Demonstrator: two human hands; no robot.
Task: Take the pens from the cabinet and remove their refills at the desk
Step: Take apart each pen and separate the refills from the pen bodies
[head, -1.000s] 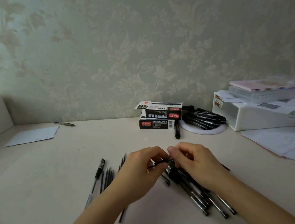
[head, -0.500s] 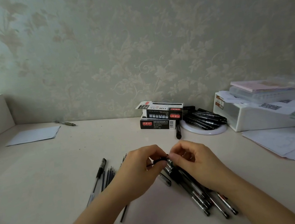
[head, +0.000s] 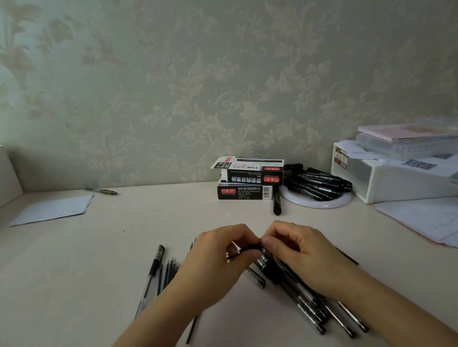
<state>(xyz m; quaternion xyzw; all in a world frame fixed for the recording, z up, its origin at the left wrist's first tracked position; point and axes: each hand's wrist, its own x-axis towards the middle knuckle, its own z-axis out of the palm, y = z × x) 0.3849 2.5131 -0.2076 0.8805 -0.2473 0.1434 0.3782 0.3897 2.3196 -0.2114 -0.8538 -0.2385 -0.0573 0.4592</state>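
Care pays here: a steady twist and straight pull should part the pen (head: 249, 249) without bending its refill. Both hands pinch it, left hand (head: 221, 261) and right hand (head: 297, 252) at opposite ends, just above the desk (head: 69, 260). Unopened pens (head: 312, 295) lie under the right hand; refills (head: 169, 271) beside the left.

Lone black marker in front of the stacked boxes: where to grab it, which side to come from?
Judging by its pose, take the black marker mid-barrel from above, fingers closing across its width. It lies flat on the desk, end-on to the viewer, hemmed in behind by the stacked boxes and at right by the white ring, so the left side is freest.
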